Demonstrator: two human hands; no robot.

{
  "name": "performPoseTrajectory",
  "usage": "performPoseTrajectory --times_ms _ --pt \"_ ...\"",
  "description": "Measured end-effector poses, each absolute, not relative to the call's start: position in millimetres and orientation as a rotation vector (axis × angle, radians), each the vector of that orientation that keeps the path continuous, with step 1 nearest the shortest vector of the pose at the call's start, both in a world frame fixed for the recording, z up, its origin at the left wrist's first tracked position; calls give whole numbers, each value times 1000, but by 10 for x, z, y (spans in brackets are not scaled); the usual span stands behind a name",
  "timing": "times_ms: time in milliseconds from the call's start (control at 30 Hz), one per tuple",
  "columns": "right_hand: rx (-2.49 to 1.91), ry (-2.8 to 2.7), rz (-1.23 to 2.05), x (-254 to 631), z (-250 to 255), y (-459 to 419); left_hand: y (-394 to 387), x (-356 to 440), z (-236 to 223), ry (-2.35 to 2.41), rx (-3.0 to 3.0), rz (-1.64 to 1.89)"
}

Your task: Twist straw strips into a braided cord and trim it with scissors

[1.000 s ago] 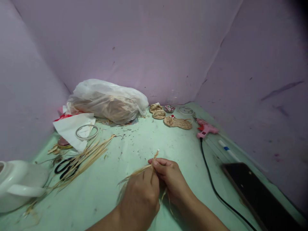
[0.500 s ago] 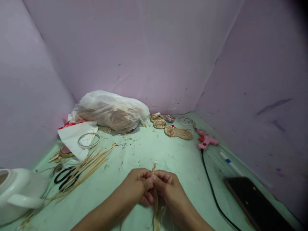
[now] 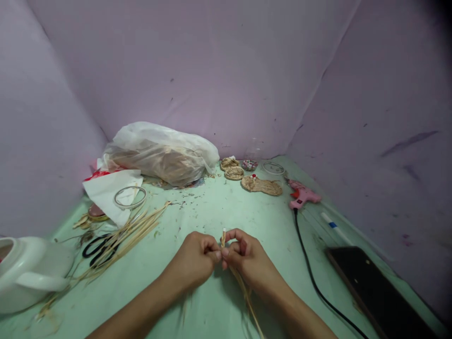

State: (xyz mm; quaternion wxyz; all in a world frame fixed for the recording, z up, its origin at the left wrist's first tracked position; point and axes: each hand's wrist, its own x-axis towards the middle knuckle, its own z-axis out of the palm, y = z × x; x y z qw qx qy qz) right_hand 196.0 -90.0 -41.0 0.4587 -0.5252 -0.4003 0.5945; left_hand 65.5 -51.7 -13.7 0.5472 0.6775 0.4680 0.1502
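My left hand (image 3: pixel 195 260) and my right hand (image 3: pixel 249 260) meet low in the middle of the view, both pinched on a thin bundle of straw strands (image 3: pixel 223 237). The bundle's short end sticks up between my fingertips. Its long loose strands trail down towards me under my right wrist. Both hands hover just above the green table top (image 3: pixel 219 212).
Loose straw stalks (image 3: pixel 130 230) lie over black scissors (image 3: pixel 97 247) at the left, near a white teapot (image 3: pixel 28 273) and a ring (image 3: pixel 130 196) on white paper. A plastic bag (image 3: pixel 160 153), woven straw pieces (image 3: pixel 261 184), a pink glue gun (image 3: pixel 302 195) with cord, and a dark phone (image 3: pixel 374 287) lie around.
My left hand came off the top of the strands and now pinches the bundle beside my right thumb. The strands that spread left now hang down together towards me.
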Motion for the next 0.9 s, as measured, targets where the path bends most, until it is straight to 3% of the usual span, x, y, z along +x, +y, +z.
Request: performPoseTrajectory --times_ms 200,400,733,900 --pt "-1525 -1392 1089 2049 -314 -933 -525 647 -173 1185 1730 412" --pt "-1769 -1466 935 2031 -215 -980 -582 714 -170 1317 1611 539" --pt "-1497 -2007 -4 1727 -393 -1174 -591 792 -263 1400 999 769" --pt "-1488 -2133 -259 1669 -505 -1188 -612 832 -176 1388 781 707"
